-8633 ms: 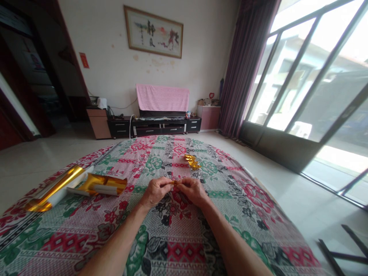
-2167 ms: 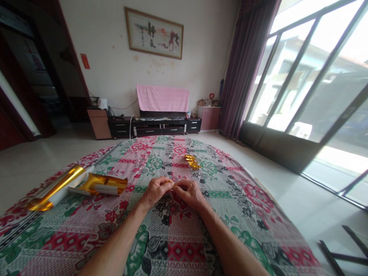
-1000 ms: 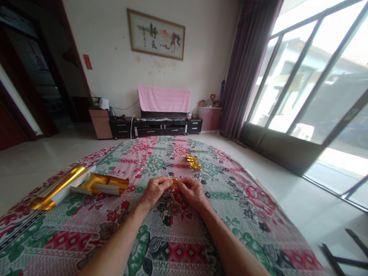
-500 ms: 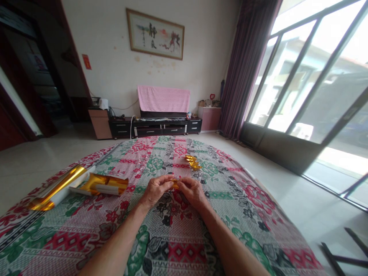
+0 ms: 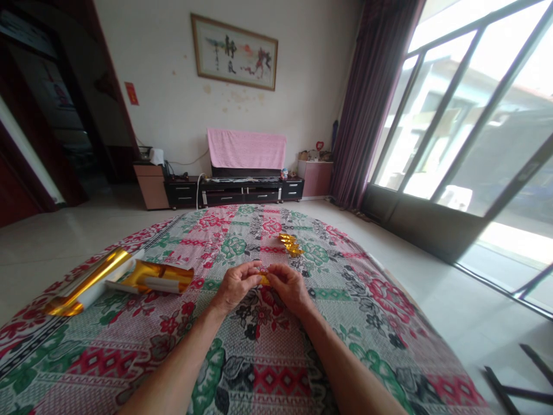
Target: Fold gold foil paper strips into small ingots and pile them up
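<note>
Between my fingertips is a small piece of gold foil paper [image 5: 263, 279], mostly covered by the fingers. My left hand [image 5: 235, 286] pinches its left end, and my right hand [image 5: 287, 286] pinches the right end with thumb and fingers. Both hands are just above the flowered cloth, near the middle of the table. Beyond them, a short row of folded gold paper pieces [image 5: 291, 245] lies on the cloth. To the left are curled gold foil sheets with white backs [image 5: 162, 278] and a longer gold roll [image 5: 93, 282].
A red, green and grey patterned tablecloth [image 5: 276, 380] covers the round-edged table. Past its far edge stands a low black cabinet [image 5: 242, 193] with a pink towel [image 5: 246, 148] over something on it. Large glass doors [image 5: 458, 127] are at the right, with a dark metal frame [image 5: 518, 389] low down.
My fingers shift slightly on the gold foil paper, and less of it shows between them. The other gold pieces stay where they were.
</note>
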The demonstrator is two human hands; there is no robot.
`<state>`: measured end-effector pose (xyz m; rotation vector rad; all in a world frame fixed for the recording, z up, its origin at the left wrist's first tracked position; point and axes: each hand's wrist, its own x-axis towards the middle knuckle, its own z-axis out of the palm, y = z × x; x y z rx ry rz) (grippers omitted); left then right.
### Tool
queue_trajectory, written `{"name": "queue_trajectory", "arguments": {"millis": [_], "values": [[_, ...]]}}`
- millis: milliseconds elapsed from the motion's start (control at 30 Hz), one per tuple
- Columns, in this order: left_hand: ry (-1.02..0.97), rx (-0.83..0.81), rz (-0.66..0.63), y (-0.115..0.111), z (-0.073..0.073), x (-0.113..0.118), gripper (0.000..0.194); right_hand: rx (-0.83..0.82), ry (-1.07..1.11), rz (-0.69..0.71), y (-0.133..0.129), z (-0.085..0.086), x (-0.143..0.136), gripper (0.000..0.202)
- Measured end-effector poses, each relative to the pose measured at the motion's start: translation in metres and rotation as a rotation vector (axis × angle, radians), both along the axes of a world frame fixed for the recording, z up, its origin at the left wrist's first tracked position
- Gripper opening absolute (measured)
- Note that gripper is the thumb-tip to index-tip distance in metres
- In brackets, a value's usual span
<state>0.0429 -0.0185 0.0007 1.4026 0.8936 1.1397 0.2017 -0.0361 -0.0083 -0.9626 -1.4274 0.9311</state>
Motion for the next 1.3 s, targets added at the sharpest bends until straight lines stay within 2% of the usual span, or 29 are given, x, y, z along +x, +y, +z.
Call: {"name": "queue_trajectory", "arguments": {"millis": [133, 333, 567, 800, 967, 1200, 1300], "values": [[0.019, -0.021, -0.012, -0.001, 0.003, -0.001, 0.044, 0.035, -0.030, -0.009, -0.001, 0.001, 0.000, 0.016], [0.128, 0.008, 0.007, -0.004, 0.006, -0.001, 0.028, 0.021, -0.033, -0.011, -0.003, 0.006, 0.000, 0.018], [0.008, -0.076, 0.026, -0.004, 0.007, -0.001, 0.022, -0.107, 0.072, 0.030, -0.003, 0.012, 0.006, 0.032], [0.006, -0.044, 0.086, -0.004, 0.010, -0.003, 0.022, 0.031, -0.220, -0.053, -0.007, 0.018, 0.008, 0.030], [-0.013, -0.082, 0.101, -0.003, 0.009, -0.003, 0.023, 0.043, -0.303, -0.027, -0.007, 0.016, 0.007, 0.027], [-0.039, -0.184, 0.086, -0.003, 0.010, -0.001, 0.027, -0.168, -0.141, 0.064, -0.006, 0.018, 0.006, 0.034], [-0.054, -0.201, 0.092, -0.004, 0.012, -0.002, 0.032, -0.235, -0.033, 0.049, -0.005, 0.019, 0.005, 0.035]]}}
